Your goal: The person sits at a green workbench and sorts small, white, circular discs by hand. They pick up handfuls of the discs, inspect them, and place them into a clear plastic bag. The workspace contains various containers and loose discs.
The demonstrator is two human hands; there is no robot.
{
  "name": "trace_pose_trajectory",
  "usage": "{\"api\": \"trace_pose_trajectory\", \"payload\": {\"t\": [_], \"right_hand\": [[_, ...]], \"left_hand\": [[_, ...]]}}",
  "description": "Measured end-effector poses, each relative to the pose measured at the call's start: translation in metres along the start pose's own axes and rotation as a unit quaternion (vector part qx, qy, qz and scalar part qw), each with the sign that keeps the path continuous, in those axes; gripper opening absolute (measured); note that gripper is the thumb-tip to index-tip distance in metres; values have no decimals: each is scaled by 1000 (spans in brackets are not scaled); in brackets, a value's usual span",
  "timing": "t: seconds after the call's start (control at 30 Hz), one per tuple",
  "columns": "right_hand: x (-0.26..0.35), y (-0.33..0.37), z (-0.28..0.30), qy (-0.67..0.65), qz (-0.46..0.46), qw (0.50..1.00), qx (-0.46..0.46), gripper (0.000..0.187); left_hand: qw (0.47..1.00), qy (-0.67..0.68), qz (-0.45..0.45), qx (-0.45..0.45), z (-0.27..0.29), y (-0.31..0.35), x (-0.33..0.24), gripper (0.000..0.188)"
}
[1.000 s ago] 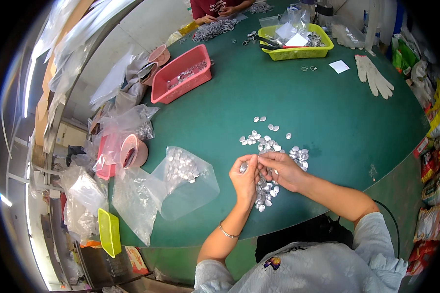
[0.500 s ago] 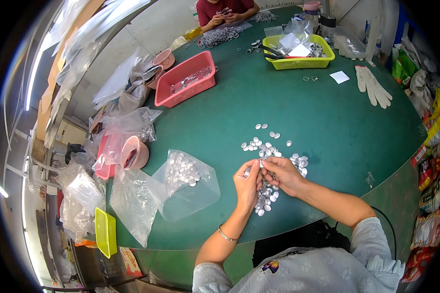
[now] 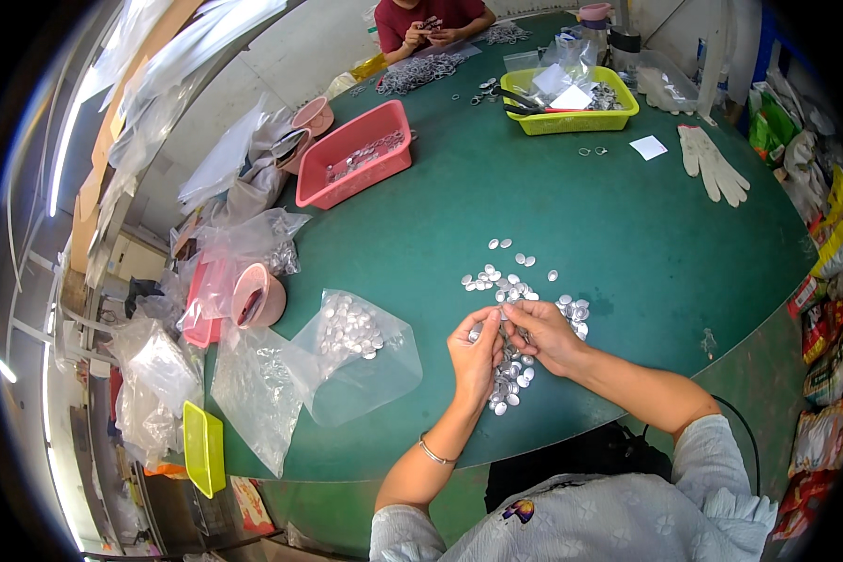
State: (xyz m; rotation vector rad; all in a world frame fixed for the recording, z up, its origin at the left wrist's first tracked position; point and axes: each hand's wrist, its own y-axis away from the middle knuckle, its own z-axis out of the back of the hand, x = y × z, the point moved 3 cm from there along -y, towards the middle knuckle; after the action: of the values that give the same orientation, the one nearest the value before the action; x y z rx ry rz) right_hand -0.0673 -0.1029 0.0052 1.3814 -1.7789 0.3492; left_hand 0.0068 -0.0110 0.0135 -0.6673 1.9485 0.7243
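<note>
My left hand (image 3: 473, 351) and my right hand (image 3: 545, 335) meet fingertip to fingertip above the green table. Both are closed in a pinch, and a small silver oval piece shows in part between the fingertips. Most of that piece is hidden by my fingers. Around and beneath my hands lies a loose scatter of silver oval pieces (image 3: 512, 379), with several more (image 3: 489, 276) just beyond my fingers. To the left, a clear plastic bag (image 3: 384, 375) lies flat with a heap of similar silver pieces (image 3: 348, 326) on or in it.
A pink basket (image 3: 354, 195) holding small metal parts stands far left; a pink cup (image 3: 270, 304) stands nearer. At the back are a yellow-green basket (image 3: 571, 122), a white glove (image 3: 712, 169) and a co-worker (image 3: 431, 23) handling metal parts. Another yellow-green basket (image 3: 203, 450) sits at the left edge.
My right fingertips have shifted slightly, and the silver piece between them now shows less. Across the table, the co-worker's hands have risen a little with dark metal parts.
</note>
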Motion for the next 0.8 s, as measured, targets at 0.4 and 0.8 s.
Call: {"api": "trace_pose_trajectory", "payload": {"t": [0.4,0.8], "right_hand": [[3,4,-7,14,-3,1000,25,20],[1,1,-1,-4,-12,999,30,21]], "left_hand": [[996,83,17,-4,5,-3,2,18],[996,83,15,19,5,-4,2,22]]}}
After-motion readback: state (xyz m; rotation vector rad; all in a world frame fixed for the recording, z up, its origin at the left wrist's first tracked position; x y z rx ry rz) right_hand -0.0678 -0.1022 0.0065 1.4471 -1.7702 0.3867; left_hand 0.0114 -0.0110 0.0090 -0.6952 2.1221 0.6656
